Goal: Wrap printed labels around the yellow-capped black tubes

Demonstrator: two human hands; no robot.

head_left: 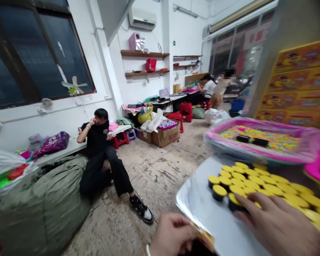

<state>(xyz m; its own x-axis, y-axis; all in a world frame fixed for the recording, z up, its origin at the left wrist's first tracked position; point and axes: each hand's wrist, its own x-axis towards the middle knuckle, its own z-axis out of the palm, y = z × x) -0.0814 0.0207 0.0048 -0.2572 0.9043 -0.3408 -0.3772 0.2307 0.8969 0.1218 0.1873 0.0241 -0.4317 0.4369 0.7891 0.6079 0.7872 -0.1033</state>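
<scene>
A white-walled workroom with a worn speckled concrete floor [160,170] holds a bulging grey-green fabric sack [45,206] and a person in black clothes [101,153] seated beside it. Nearer, a pink plastic-wrapped tray of multicoloured beads [266,123] lies just behind a shiny silver metal tray [202,206] crowded with small black pots with yellow lids [256,181]. The right hand [280,225] lies flat on them, fingers spread, one fingertip touching a pot. The left hand [173,238] is curled tight on a thin yellowish piece [206,237], too blurred to identify.
</scene>
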